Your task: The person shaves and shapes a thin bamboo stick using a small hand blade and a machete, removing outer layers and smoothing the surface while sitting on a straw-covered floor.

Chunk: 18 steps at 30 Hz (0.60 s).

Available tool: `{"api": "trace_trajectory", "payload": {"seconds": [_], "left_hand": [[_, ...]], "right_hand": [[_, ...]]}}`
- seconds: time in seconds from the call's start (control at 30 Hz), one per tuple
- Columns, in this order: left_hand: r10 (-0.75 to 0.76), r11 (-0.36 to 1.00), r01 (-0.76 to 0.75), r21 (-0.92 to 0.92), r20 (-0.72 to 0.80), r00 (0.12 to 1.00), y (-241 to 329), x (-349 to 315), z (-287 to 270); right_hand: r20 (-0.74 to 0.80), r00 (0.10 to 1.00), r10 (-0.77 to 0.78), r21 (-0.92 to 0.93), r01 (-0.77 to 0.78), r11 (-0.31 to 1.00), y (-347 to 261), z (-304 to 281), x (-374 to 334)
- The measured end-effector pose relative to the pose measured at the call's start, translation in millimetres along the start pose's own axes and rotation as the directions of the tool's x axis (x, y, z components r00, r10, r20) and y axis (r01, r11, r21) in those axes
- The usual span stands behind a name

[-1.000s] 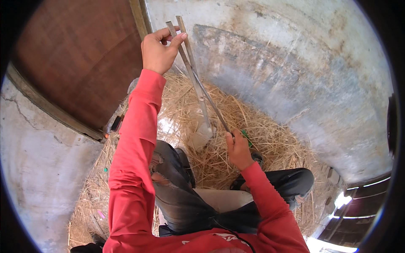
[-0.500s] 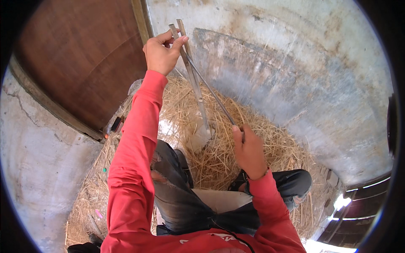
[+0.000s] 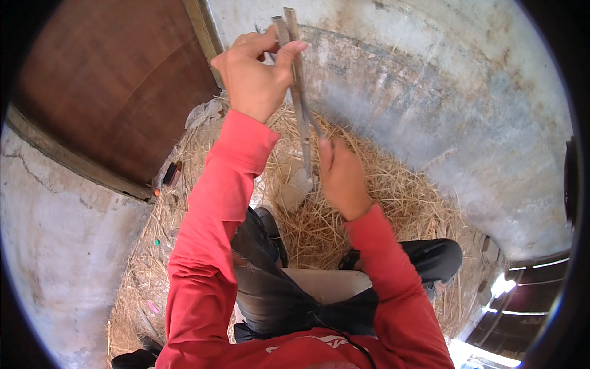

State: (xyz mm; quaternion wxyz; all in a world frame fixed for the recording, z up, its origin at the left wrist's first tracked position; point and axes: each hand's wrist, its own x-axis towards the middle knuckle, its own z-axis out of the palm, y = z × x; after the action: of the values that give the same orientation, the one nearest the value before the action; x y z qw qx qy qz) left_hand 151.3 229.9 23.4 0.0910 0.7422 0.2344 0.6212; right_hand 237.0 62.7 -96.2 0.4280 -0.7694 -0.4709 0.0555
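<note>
Left fingers (image 3: 286, 56) pinch strips (image 3: 299, 101) near top ends; right fingers (image 3: 326, 151), well apart, clasp tool (image 3: 315, 125)

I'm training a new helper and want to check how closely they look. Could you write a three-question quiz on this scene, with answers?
1. Which hand grips the strips near their upper ends?
2. True or false: both sleeves are blue.
3. Which loose material lies along the foot of the grey wall?
a) sand
b) straw
c) gravel

Key:
1. The left hand; the right hand is lower in the picture.
2. False; they are red.
3. b
</note>
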Motion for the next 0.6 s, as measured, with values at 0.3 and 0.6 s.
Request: {"api": "trace_trajectory", "payload": {"seconds": [0.3,0.6], "left_hand": [[-0.109,0.949,0.14,-0.282,0.124,0.986,-11,3,-5],[-0.179,0.939,0.225,-0.261,0.189,0.966,8,2,-5]], "right_hand": [[0.126,0.991,0.051,0.095,-0.064,0.993,77,35,-36],[0.326,0.913,0.245,0.363,-0.361,0.859,93,29,-42]]}}
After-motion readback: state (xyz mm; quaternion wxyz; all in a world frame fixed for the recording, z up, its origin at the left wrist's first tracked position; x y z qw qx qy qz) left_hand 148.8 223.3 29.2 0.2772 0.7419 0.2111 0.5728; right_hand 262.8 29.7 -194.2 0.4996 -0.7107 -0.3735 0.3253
